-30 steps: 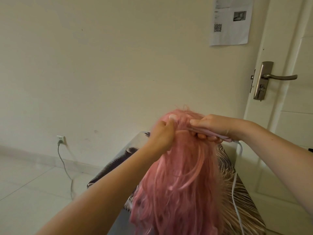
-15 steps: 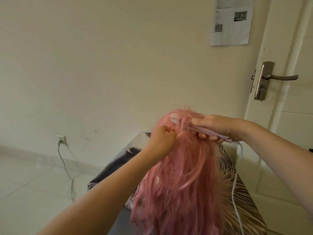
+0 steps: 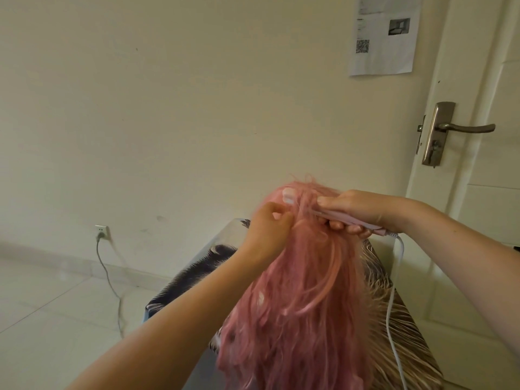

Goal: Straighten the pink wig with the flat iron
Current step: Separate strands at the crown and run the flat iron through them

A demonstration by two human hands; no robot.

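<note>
Right hand [image 3: 357, 211] grips the iron [image 3: 349, 219] at the wig's [image 3: 304, 291] crown while left hand [image 3: 270, 223], at nine o'clock, pinches strands taut.

The wig [image 3: 304, 291] is cut off by the bottom edge, below both hands, so its ends do not show. What holds the wig up is hidden under the hair. The iron [image 3: 351, 219] is mostly covered by the right hand [image 3: 363, 209] and by strands near the left hand [image 3: 267, 229]; whether its plates are closed on hair cannot be told. The cord [image 3: 392, 305] leaves the picture at the bottom. The paper [image 3: 384, 35], far above the right hand, is cut by the top edge and its print is too small to read.
</note>
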